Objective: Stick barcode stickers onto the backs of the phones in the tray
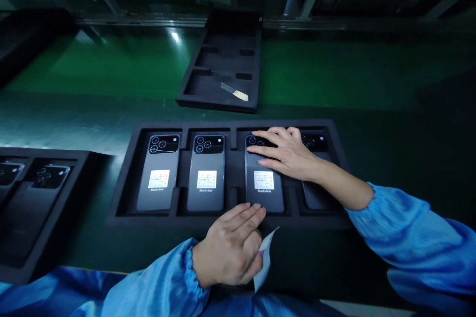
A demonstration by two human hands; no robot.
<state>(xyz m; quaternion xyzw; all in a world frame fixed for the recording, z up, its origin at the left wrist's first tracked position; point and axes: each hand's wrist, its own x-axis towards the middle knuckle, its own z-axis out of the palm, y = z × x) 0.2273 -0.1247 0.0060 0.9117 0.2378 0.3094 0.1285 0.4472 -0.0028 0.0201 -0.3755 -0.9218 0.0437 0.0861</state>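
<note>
A black foam tray (pixel 122 193) lies in front of me and holds several dark phones face down. My right hand (pixel 286 153) rests flat, fingers stretched out, on the upper part of the third phone (pixel 265 193), which carries a white label. My left hand (pixel 230 247) is at the tray's near edge. Its forefingers reach the bottom of that same phone while the other fingers pinch a white strip of paper (pixel 265 257). Two labelled phones (pixel 159 173) (pixel 206 173) lie to the left. A fourth phone (pixel 316 193) at the right is partly hidden by my right wrist.
An empty black foam tray (pixel 223 66) with a small tan strip in it lies farther back on the green belt (pixel 111 69). Another tray (pixel 40 218) with phones sits at the left edge. Metal frames stand behind the belt.
</note>
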